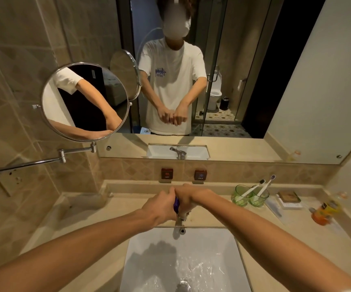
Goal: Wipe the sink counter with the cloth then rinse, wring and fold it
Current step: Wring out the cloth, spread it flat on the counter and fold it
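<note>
Both my hands are raised together above the white sink basin (149, 249), just over the chrome tap (181, 220). My left hand (160, 205) and my right hand (188, 196) both grip a purple cloth (176, 204), squeezed tight between them so only a narrow strip shows. Water lies rippling in the basin's bottom around the drain (184, 284). The beige stone counter (90, 224) surrounds the basin.
Two green glasses (249, 198) with toothbrushes stand on the counter at right, then a small box (289, 198) and an orange bottle (323, 211). A round swing-arm mirror (85, 102) juts from the left wall. Hot and cold tags (167, 173) sit on the backsplash.
</note>
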The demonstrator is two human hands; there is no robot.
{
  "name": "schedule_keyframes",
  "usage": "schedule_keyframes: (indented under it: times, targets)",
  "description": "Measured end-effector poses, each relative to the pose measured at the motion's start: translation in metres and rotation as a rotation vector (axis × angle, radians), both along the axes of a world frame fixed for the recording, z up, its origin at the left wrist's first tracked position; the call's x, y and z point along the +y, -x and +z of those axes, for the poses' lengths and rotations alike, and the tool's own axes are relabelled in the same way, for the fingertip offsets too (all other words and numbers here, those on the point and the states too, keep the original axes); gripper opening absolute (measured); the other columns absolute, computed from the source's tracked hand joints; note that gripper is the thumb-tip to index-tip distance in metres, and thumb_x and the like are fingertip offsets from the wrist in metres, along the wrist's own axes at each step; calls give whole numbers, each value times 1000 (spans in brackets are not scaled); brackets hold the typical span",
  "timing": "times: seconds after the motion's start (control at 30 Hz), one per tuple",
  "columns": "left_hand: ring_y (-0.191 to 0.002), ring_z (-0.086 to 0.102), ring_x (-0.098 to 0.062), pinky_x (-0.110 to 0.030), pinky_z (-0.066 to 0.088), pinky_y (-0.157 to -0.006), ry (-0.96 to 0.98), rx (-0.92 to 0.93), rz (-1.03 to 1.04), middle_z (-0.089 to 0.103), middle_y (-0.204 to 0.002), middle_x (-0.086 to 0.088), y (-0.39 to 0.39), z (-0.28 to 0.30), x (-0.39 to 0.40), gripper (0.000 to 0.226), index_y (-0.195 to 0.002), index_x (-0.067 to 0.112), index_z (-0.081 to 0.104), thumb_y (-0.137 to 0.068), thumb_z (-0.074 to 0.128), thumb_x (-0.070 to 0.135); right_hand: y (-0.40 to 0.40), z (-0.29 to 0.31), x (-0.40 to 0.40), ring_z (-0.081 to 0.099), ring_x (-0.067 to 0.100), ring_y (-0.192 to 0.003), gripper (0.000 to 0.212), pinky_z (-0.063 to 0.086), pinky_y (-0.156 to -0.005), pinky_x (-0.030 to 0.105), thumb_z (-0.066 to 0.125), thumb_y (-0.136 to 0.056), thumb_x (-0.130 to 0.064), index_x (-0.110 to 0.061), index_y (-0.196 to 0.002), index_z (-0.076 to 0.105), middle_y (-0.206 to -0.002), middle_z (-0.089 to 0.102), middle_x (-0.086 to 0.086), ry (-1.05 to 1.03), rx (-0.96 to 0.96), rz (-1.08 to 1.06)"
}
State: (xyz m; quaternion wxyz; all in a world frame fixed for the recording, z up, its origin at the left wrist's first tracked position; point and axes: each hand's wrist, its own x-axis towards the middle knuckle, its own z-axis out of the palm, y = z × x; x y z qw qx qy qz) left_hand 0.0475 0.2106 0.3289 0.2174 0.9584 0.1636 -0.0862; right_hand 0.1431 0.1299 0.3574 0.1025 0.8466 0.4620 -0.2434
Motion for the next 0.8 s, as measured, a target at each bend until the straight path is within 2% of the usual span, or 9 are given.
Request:
schedule_keyframes:
  times: [0.1,0.27,0.33,0.4,0.47,0.6,0.7,0.73,0.8]
  targets:
    - [-81,55,-25,-35,44,-65,-55,16,-28,62,-103,-10,0,-2,-5,60,-131,11,39,-84,72,28,-4,2,3,49,18,-62,19,45,-58,28,75,-77,-13,-15,-77,56,-72,55,3,143,132,-75]
    - [-78,58,-20,-29,46,-61,87,11,23,57,-89,2,-2,-1,2,55,-123,16,49,-78,79,24,0,0,4,56,17,-62,19,48,-58,25,77,-78,-9,-15,-86,60,-73,61,2,83,193,-109]
    - [-66,58,-16,-26,47,-53,255,-6,57,61,-81,2,0,1,6,44,-111,16,56,-75,80,18,9,3,1,64,21,-75,31,54,-66,29,79,-76,-9,-14,-101,63,-86,67,5,13,88,-93]
    - [-50,52,-14,-27,41,-45,494,-4,125,62,-70,-4,4,6,13,38,-107,11,59,-73,78,12,15,9,-8,63,28,-96,50,55,-80,38,82,-74,-17,-14,-116,55,-107,65,9,-123,-69,-57]
    - [-44,45,-13,-25,33,-42,798,-8,203,57,-63,-4,12,15,22,29,-103,9,57,-78,72,6,20,20,-23,55,31,-112,61,51,-89,45,81,-75,-25,-16,-124,46,-123,56,10,-351,-268,15]
    - [-41,34,-7,-17,20,-40,1453,17,272,46,-66,-4,28,45,34,26,-90,10,44,-79,67,4,32,43,-61,26,32,-147,95,38,-111,52,81,-74,-15,-19,-152,28,-163,23,11,-748,-571,256]
    - [-39,38,-4,-13,21,-39,1583,186,117,46,-65,-1,34,74,36,35,-82,11,50,-66,81,10,29,48,-80,6,30,-155,110,26,-120,58,82,-75,-24,-19,-160,12,-169,4,8,-771,-725,459]
    - [-40,41,-3,-12,23,-39,1572,275,33,47,-64,0,36,84,34,37,-79,10,54,-62,87,12,28,49,-82,9,30,-155,104,25,-120,59,80,-80,-26,-19,-160,14,-168,7,10,-842,-776,523]
    - [-42,45,-3,-12,27,-41,1491,458,-150,48,-67,0,40,106,29,29,-81,10,65,-63,88,13,29,54,-80,30,30,-149,75,33,-115,61,73,-90,-23,-17,-151,31,-157,29,14,-1136,-841,661]
